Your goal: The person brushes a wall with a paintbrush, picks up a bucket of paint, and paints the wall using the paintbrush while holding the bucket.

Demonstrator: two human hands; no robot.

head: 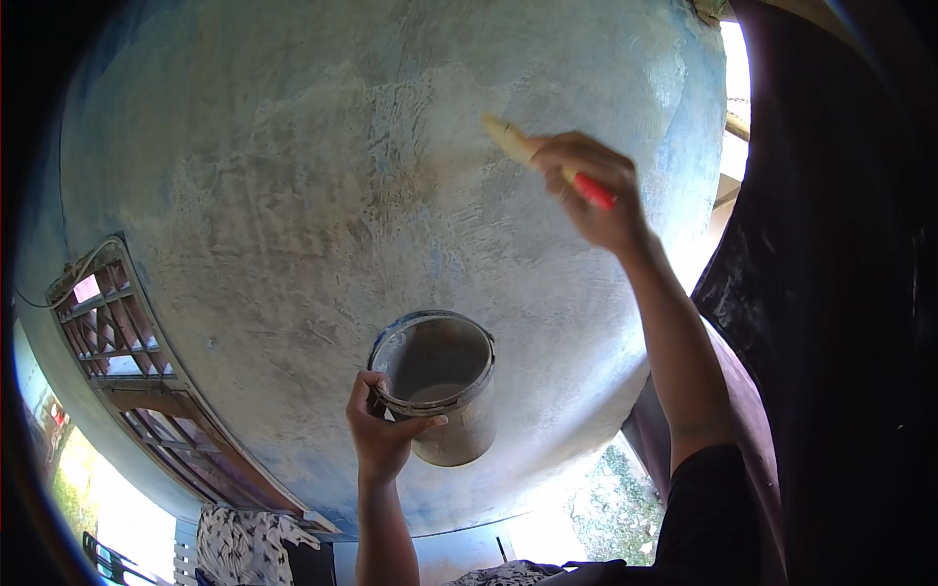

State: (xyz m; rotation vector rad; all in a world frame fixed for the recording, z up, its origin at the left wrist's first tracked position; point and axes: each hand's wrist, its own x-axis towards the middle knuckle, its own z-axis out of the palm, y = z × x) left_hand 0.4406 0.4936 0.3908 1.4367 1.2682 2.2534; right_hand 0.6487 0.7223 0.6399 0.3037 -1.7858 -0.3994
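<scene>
My left hand grips the near-left rim of a plastic bucket, its thumb outside the wall. The bucket is stained, and a shallow greyish layer shows at its bottom. Raised to the upper right, my right hand is closed around a paintbrush whose handle ends in red. The pale brush head points up and left at the wall; blur hides whether it touches. Patchy grey coating with rough streaks covers much of the wall, and blue paint shows through in places.
At the lower left is a wood-framed window with a grille. Patterned cloth hangs below it. A dark sheet-like surface stands close along the right side, near my right arm. Bright ground shows at the lower right.
</scene>
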